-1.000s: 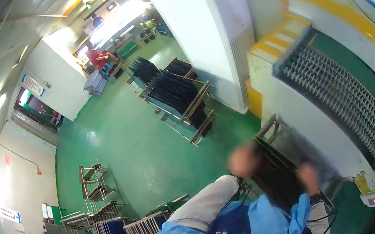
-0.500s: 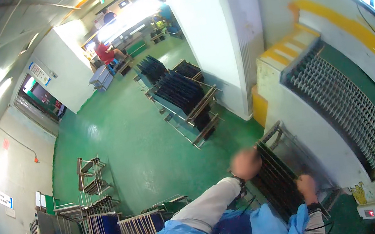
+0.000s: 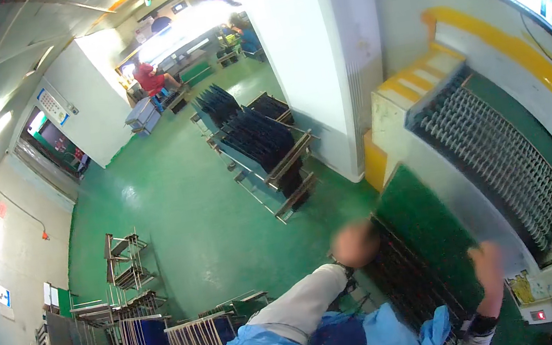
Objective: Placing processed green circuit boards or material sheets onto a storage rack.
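Operator: Both hands are gripping one green panel [image 3: 433,235] by its edges. Left hand [image 3: 354,245] is closing on the edge at 9 o'clock; right hand [image 3: 486,263] is clasping the corner at 5 o'clock. Finger detail is blurring, so I cannot tell the exact spread.

Inspector: What is differing from a second ago?

Operator: Then, the hands were reaching low into the dark rack [image 3: 405,288]. Now the panel is standing clear above that rack, tilting toward the roller conveyor [image 3: 498,148] at 2 o'clock.

Inspector: Meaning?

Operator: In my judgement, the lift is finishing and the transfer toward the rollers is starting.

Inspector: Surroundings?

Operator: Loaded panel carts [image 3: 262,150] are standing at 11 o'clock on the green floor [image 3: 182,207].
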Tool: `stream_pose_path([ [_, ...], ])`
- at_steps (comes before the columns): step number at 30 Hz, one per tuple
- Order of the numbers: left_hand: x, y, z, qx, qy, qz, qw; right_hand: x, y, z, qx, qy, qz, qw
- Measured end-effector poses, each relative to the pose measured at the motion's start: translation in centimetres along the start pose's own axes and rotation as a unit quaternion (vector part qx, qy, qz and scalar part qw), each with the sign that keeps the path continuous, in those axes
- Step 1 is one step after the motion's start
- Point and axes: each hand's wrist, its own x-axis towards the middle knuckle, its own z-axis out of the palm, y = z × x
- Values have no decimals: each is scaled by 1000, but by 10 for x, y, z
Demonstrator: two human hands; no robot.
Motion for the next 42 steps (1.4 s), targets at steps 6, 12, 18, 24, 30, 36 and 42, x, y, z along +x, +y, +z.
stream_pose_path([
  [6, 0, -5, 1, 4, 11, 3, 1000, 26, 62, -33, 293, 247, 62, 922],
  [12, 3, -1, 7, 23, 21, 18, 999, 43, 131, -16, 116, 250, -16, 961],
  [18, 2, -7, 9, 15, 16, 11, 1000, 58, 37, 16, 762, 95, 128, 628],
  [24, 6, 6, 11, 14, 11, 16, 1000, 78, 60, 45, 825, 109, 140, 536],
  [30, 7, 2, 11, 38, 16, 13, 999, 107, 41, 44, 847, 112, 111, 508],
  [36, 10, 7, 8, 42, -3, 17, 999, 134, 41, 29, 838, 33, 155, 523],
  [42, 9, 4, 10, 49, -9, 16, 999, 138, 32, 27, 735, -114, 125, 656],
])
